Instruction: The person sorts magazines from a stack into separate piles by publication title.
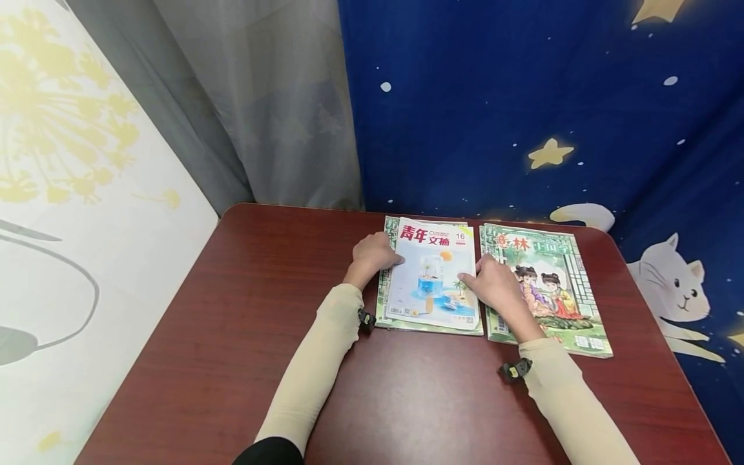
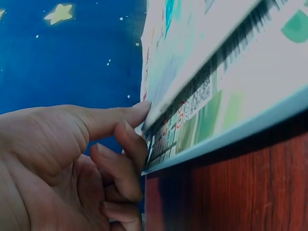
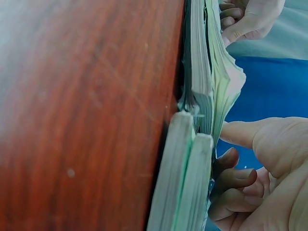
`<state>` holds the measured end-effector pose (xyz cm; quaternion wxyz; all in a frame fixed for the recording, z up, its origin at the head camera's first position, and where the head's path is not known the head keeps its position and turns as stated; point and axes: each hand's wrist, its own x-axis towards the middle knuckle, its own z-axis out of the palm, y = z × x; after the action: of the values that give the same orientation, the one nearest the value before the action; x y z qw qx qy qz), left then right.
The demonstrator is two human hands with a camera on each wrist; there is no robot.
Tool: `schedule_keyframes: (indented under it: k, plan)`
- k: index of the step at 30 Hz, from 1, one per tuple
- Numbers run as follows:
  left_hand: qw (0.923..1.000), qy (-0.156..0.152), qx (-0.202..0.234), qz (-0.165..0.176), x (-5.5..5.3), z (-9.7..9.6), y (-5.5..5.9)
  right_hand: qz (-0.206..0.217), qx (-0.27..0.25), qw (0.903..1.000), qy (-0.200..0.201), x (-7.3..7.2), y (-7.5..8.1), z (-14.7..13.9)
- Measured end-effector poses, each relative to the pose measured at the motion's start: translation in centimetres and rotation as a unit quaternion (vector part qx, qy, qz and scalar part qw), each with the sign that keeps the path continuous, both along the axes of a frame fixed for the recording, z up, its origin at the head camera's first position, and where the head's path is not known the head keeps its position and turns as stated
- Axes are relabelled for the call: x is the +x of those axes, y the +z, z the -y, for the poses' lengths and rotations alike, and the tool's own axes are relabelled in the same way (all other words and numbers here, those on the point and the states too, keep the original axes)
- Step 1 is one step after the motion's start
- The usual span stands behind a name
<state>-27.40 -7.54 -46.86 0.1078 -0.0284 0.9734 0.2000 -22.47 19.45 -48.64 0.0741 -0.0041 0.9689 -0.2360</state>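
A white magazine (image 1: 415, 271) with red lettering and a blue ice-pop picture lies on top of a green-edged magazine stack (image 1: 381, 309). My left hand (image 1: 374, 252) holds its left edge, thumb on the cover and fingers curled at the side. On the opposite edge, my right hand (image 1: 498, 285) grips with its thumb over the cover and its fingers bent alongside. In the left wrist view the white magazine (image 2: 187, 38) stands slightly off the green one beneath. Several layered page edges (image 3: 199, 53) show in the right wrist view.
Right beside sits a second stack, topped by a green magazine (image 1: 564, 278) with two cartoon figures. Both stacks lie on a dark red table (image 1: 261, 310) near its back edge. Behind hang a grey curtain (image 1: 290, 116) and a blue star-patterned curtain (image 1: 465, 116).
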Motion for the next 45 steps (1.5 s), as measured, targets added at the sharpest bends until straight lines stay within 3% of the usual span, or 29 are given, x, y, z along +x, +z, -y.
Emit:
schedule_keyframes:
  k: [4,7,11,14,19,25,30,34,39,45]
  plan:
    - [0.9991,-0.01,0.037,0.015,-0.1,0.4,0.0,0.002,0.0,1.0,-0.001,0.0,0.1,-0.1]
    - [0.995,-0.03,0.09,0.032,-0.3,0.8,0.1,0.007,-0.001,0.9999,-0.008,0.1,0.2,-0.1]
    - [0.9867,-0.071,0.144,0.026,-0.5,1.2,0.1,0.009,-0.007,0.9999,-0.01,0.1,0.3,-0.2]
    - [0.9837,-0.088,0.157,0.01,-0.4,1.3,0.1,0.007,-0.017,0.9998,-0.003,0.0,0.3,-0.4]
    - [0.9775,-0.087,0.191,0.02,-0.1,1.4,0.1,0.01,-0.051,0.9986,0.008,-0.1,0.4,-0.9]
    - [0.9576,-0.088,0.271,0.039,0.3,1.9,0.3,0.003,-0.106,0.9943,0.002,-0.2,0.8,-0.9]
    - [0.9496,-0.073,0.303,0.03,0.2,3.1,0.6,-0.019,-0.183,0.983,0.004,0.0,1.2,-0.3]
    - [0.948,-0.065,0.311,0.024,0.1,4.6,1.3,-0.031,-0.245,0.9691,0.006,-0.1,1.2,1.1]
    - [0.9519,-0.06,0.3,0.016,0.3,7.0,2.0,-0.038,-0.284,0.958,0.014,-0.2,1.2,3.6]
    - [0.9604,-0.049,0.274,0.011,0.6,10.5,2.2,-0.02,-0.272,0.9612,0.041,-0.5,1.8,7.4]
